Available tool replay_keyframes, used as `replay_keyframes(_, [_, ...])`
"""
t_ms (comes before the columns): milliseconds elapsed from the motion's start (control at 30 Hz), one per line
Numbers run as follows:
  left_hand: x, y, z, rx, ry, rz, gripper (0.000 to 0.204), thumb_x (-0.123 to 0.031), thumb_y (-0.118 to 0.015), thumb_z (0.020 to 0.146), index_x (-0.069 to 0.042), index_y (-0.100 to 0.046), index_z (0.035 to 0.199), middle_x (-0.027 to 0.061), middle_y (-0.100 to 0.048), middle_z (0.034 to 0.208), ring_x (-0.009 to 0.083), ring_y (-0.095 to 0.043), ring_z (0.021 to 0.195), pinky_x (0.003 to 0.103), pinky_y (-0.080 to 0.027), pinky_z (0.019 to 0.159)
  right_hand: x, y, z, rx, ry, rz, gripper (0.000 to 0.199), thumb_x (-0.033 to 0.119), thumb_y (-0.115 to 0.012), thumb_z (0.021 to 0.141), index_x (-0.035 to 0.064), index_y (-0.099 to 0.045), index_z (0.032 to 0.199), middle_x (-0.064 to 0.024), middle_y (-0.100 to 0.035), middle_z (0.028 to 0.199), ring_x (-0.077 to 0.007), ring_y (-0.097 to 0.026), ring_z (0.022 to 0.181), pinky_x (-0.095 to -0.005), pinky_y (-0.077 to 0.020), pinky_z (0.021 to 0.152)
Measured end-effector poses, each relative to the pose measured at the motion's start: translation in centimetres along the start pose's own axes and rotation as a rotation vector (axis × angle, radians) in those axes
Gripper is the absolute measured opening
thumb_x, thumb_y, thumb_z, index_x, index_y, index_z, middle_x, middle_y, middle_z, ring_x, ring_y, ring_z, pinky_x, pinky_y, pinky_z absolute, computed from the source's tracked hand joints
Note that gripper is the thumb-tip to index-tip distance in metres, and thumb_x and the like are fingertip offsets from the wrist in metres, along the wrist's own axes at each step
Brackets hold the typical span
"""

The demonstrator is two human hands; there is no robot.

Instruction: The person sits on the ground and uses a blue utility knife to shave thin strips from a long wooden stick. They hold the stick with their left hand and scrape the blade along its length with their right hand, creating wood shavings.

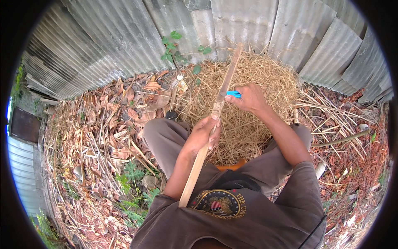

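My left hand [203, 135] wraps around a long flat wooden strip [195, 172] at its middle. The strip slants from my belly, where its pale near end rests on my shirt, up to a darker, weathered far end. My right hand [248, 98] is closed on a blue-handled knife [233, 94], just beyond my left hand. Its blade lies across the strip where pale and dark wood meet. Most of the blade is hard to make out. Below the far half of the strip lies a heap of straw-like shavings [265, 79].
Corrugated metal sheets [244, 25] form a wall beyond the heap. Dry leaves [120, 116] cover the ground at left, with green weeds [134, 172] nearer me. Thin sticks [342, 139] lie at right. My bent legs [166, 137] flank the heap.
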State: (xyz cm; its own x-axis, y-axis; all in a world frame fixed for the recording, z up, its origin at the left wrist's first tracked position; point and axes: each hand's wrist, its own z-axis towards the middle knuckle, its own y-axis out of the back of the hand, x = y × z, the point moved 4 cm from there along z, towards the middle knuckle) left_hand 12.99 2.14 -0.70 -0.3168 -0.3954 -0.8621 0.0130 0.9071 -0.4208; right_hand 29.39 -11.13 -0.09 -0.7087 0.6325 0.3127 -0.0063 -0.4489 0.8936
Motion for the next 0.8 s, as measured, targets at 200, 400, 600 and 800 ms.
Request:
replay_keyframes(200, [-0.5,1.5,5.0,-0.041,-0.01,-0.047,0.034,-0.035,-0.033,0.105,-0.007,-0.047,0.091,0.0001,-0.038,0.052,0.0119,-0.037,0.038,0.025,-0.034,0.038,-1.7,-0.9,0.5,0.042,-0.091,0.044,0.074,0.075,-0.045,0.083,0.006,-0.061,0.061,-0.0142,-0.054,0.049,-0.0341,-0.06,0.053,-0.0464,-0.0469,0.053])
replay_keyframes(400, [-0.5,3.1,6.0,-0.21,-0.098,0.104,0.05,-0.046,-0.019,0.104,-0.006,-0.047,0.094,0.0027,-0.039,0.052,0.0141,-0.037,0.039,0.027,-0.036,0.038,-1.4,-0.1,0.4,0.07,-0.181,0.161,0.074,0.077,-0.045,0.081,0.0065,-0.064,0.069,-0.0087,-0.054,0.051,-0.0259,-0.058,0.051,-0.0416,-0.0464,0.052])
replay_keyframes(600, [-0.2,2.1,5.0,-0.183,-0.093,0.162,0.053,-0.049,-0.02,0.103,-0.006,-0.049,0.093,0.0031,-0.042,0.055,0.013,-0.04,0.044,0.026,-0.039,0.039,-0.6,-1.4,0.0,-0.036,-0.201,0.703,0.047,0.051,-0.067,0.084,0.0043,-0.065,0.083,-0.0001,-0.049,0.056,-0.0116,-0.046,0.053,-0.0311,-0.0393,0.052])
replay_keyframes(800, [0.8,1.8,5.3,-0.142,-0.103,0.194,0.055,-0.05,-0.018,0.103,-0.005,-0.049,0.094,0.0036,-0.042,0.054,0.0131,-0.04,0.042,0.026,-0.039,0.038,1.0,-3.0,-0.3,0.01,-0.174,0.867,0.031,0.034,-0.068,0.088,0.0035,-0.065,0.08,0.0013,-0.048,0.056,-0.0076,-0.042,0.054,-0.028,-0.0352,0.051])
